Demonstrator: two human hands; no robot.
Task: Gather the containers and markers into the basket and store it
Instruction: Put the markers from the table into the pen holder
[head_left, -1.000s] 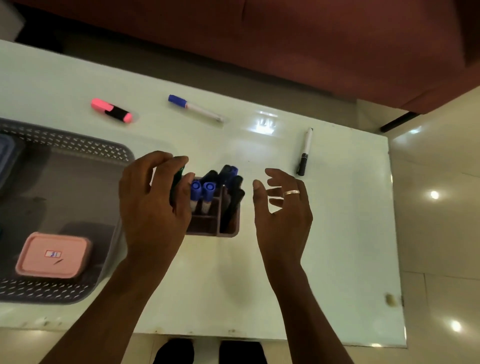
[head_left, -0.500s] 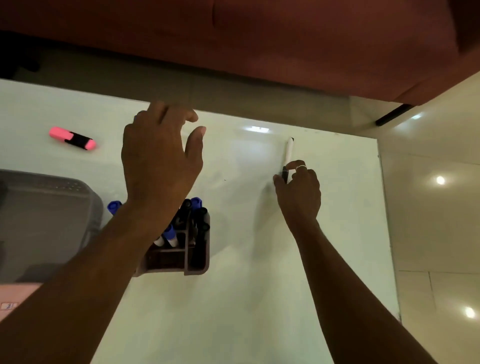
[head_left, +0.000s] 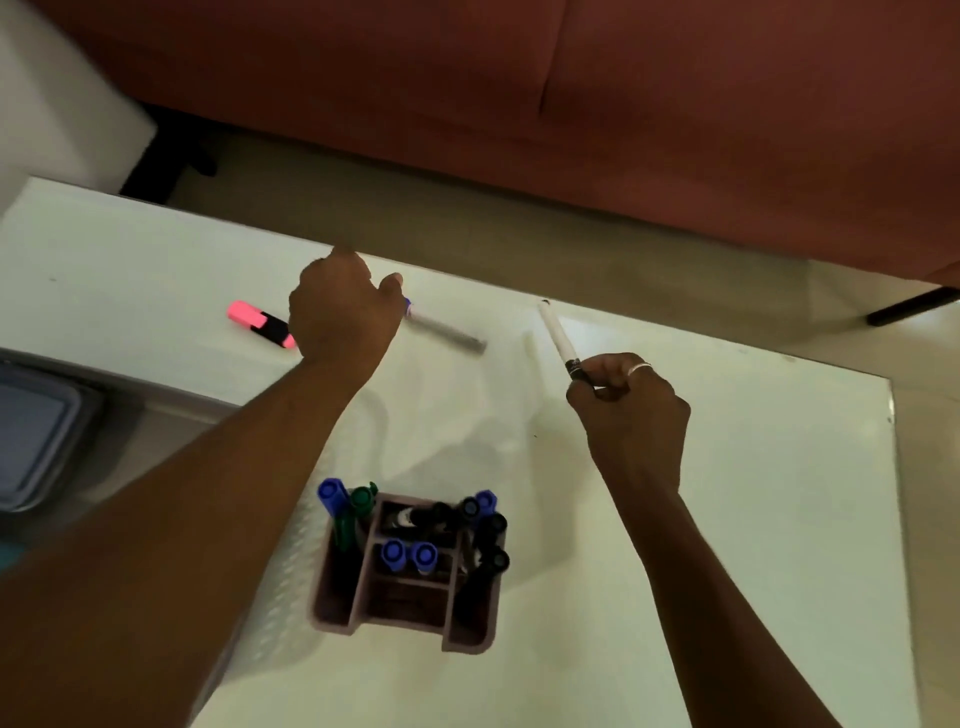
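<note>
My right hand (head_left: 631, 410) is shut on the black cap end of a white marker (head_left: 556, 330), lifted off the white table (head_left: 727, 493) and pointing away. My left hand (head_left: 343, 312) is curled over the blue-capped end of a white marker (head_left: 447, 330) lying near the far edge; its grip on it is hidden. A pink and black highlighter (head_left: 260, 325) lies just left of that hand. A brown divided holder (head_left: 410, 577) with several blue, black and green markers stands near me, between my arms. The grey basket (head_left: 78, 379) sits at the left, mostly behind my left arm.
A blue-grey lidded container (head_left: 31, 436) lies inside the basket. A red-brown sofa (head_left: 571, 104) runs beyond the table's far edge. The table's right edge (head_left: 896, 519) borders the tiled floor.
My right hand closed on the black-capped marker and lifted it from the table. My left hand dropped onto the blue-capped marker. The view shifted, so the holder appears nearer.
</note>
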